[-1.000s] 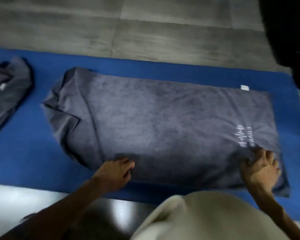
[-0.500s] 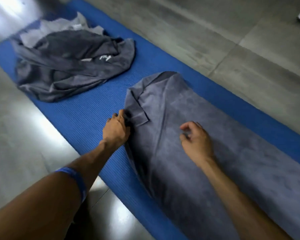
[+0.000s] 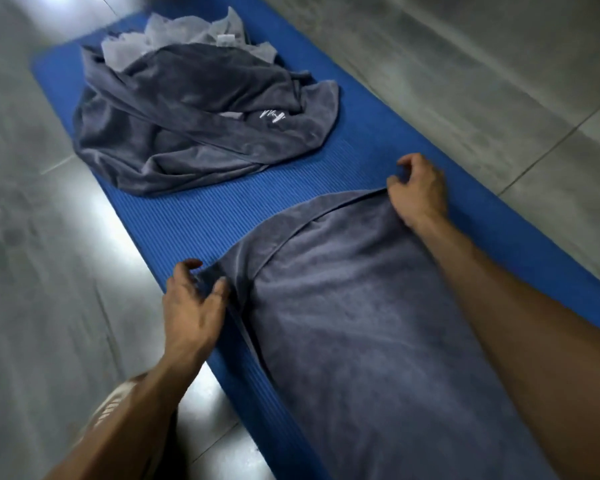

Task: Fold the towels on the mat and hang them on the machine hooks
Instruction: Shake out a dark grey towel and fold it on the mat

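A grey towel [image 3: 361,323] lies folded lengthwise on the blue mat [image 3: 194,220], running from the centre to the bottom right. My left hand [image 3: 191,303] pinches its near-left corner between thumb and fingers. My right hand [image 3: 418,188] grips the far corner at the towel's end edge. Both corners sit low, on or just above the mat. The end of the towel shows two layers slightly offset. A heap of crumpled grey towels [image 3: 201,112] lies farther along the mat, at the top left.
Some lighter, whitish cloth [image 3: 184,32] sticks out behind the heap. Grey floor tiles [image 3: 499,81] surround the mat on both sides, glossy with glare on the left. No machine or hooks are in view.
My right hand has moved from the top of the towel to its far corner. The turned-over flap at the towel's end is now laid out straight. The view has tilted toward the heap.
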